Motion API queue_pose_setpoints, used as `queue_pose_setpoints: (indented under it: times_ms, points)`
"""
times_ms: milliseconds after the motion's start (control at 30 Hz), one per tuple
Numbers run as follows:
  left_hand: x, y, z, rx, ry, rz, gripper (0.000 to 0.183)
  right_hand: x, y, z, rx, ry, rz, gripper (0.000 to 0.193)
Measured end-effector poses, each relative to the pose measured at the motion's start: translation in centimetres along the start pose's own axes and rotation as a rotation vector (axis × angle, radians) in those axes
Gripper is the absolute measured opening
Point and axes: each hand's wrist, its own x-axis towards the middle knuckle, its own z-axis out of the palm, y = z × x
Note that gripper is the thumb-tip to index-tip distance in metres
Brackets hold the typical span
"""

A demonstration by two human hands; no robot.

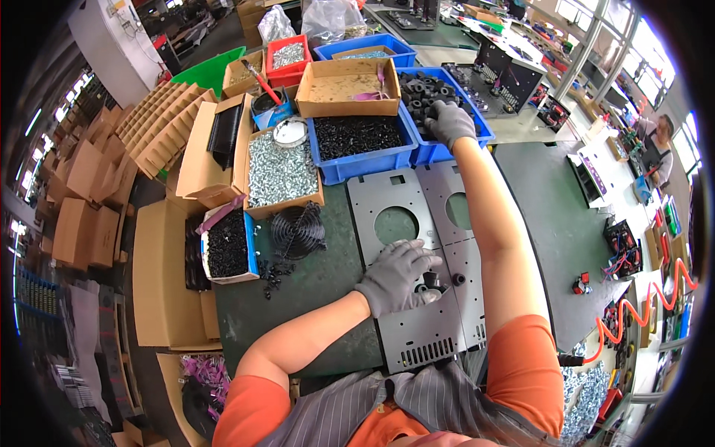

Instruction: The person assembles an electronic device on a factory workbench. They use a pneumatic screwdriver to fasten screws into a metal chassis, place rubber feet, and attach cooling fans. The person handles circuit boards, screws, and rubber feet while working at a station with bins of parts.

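Observation:
My left hand point(398, 281), in a grey glove, rests on a grey metal panel point(365, 216) with fingers stretched out and thumb apart. Small black round parts point(430, 279), like rubber feet, lie between thumb and fingers; the palm is hidden. Another black round part point(459, 279) stands on the panel just right of these. Farther off, my gloved right hand point(451, 125) reaches into a blue bin point(484, 134) of chunky black parts point(424, 88). Its fingers bend down onto the parts, and the fingertips are partly hidden. A second panel point(439, 179) with a round hole lies alongside the first.
A blue bin point(335, 173) of small black pieces adjoins an open cardboard box point(346, 74) and a box of silvery screws point(279, 167). Black wire fan guards point(298, 229) lie left of the panel. An orange coiled hose point(640, 316) hangs at right; a person point(659, 149) is beyond.

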Motion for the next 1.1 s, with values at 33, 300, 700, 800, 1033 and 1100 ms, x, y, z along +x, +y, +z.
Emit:
queue_pose_setpoints:
  times_ms: [33, 300, 700, 800, 1033, 1100]
  points:
    - [0.0, 0.0, 0.0, -0.002, 0.000, -0.003, 0.060, 0.4, 0.0, -0.1, -0.005, -0.016, -0.003, 0.044]
    - [0.0, -0.7, 0.1, 0.048, -0.015, 0.033, 0.064, -5.8, 2.0, 0.2, 1.153, 0.018, -0.169, 0.025]
    - [0.2, -0.8, 0.1, -0.122, 0.076, 0.043, 0.053, -30.5, 7.7, -2.4, 0.549, 0.068, -0.296, 0.015]
    - [0.4, -0.5, -0.8, -0.263, 0.061, 0.073, 0.048, -32.5, 8.2, -2.5, 0.753, 0.061, 0.031, 0.025]
    - [-1.8, -1.6, -7.4, -0.151, 0.142, -0.133, 0.029, -36.2, 8.7, -3.0, 0.336, 0.134, -0.163, 0.024]
    - [-1.0, -4.2, -9.9, -0.205, 0.325, -0.253, 0.023, -36.1, 8.5, -2.4, 0.325, 0.184, -0.128, 0.030]
